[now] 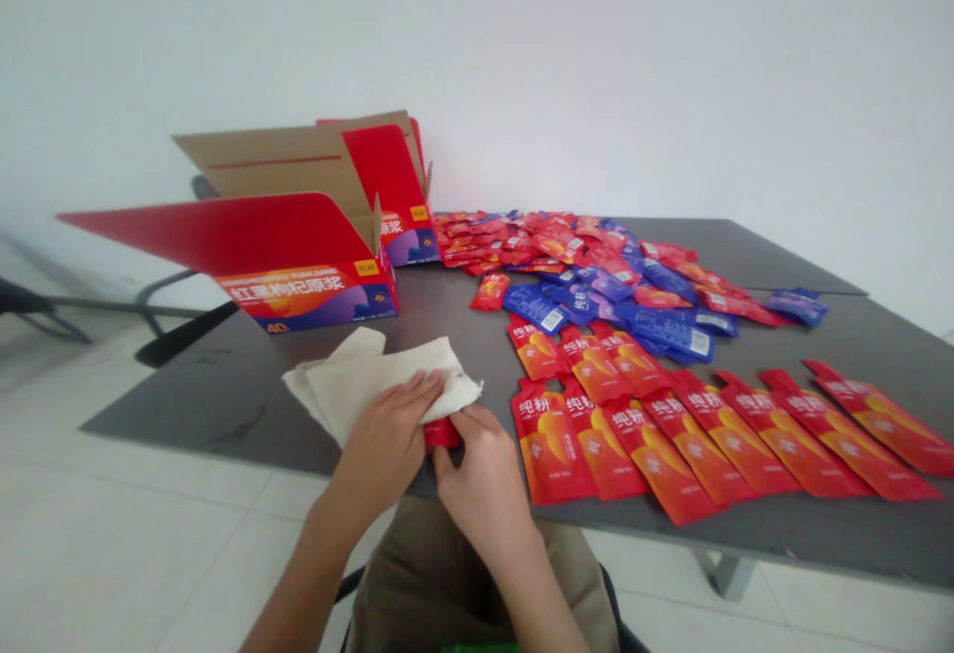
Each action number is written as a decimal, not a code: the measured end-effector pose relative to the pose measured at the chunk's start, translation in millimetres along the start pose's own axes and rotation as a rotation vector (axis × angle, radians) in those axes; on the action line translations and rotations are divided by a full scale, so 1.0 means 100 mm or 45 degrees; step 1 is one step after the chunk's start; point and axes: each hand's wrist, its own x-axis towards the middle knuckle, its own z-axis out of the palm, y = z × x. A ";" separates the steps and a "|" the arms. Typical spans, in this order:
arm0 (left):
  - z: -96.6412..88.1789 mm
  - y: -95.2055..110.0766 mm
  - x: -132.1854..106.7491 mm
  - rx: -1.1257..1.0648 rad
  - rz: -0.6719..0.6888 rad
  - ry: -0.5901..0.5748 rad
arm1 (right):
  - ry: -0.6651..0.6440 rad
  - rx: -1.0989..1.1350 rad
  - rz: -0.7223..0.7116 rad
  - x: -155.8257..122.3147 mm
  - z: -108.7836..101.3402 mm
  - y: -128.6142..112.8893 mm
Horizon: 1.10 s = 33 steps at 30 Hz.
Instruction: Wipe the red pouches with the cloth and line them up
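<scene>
My left hand (386, 437) presses a folded beige cloth (388, 380) from above, just left of the table's middle. A red foil sachet (441, 432) pokes out from under the cloth, and most of it is hidden. My right hand (481, 489) pinches the sachet's exposed end, close against the cloth's edge. To the right, red sachets (656, 454) with orange print lie in overlapping rows. Behind them is a loose heap of red and blue sachets (573, 265).
Two open red cardboard cartons (313, 295) with raised flaps stand at the table's far left. The dark grey table (790, 257) has a seam and a front edge near my lap. A black chair frame shows at the left, beyond the table, over a tiled floor.
</scene>
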 end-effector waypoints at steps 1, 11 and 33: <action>0.00 0.01 -0.10 0.007 0.018 0.022 | 0.003 0.014 -0.002 0.00 0.00 0.00; -0.02 0.02 0.22 0.028 -0.071 -0.079 | -0.025 -0.010 0.005 0.00 0.00 0.01; -0.04 0.08 -0.25 0.081 0.045 0.047 | 0.001 0.022 -0.011 0.00 0.02 0.02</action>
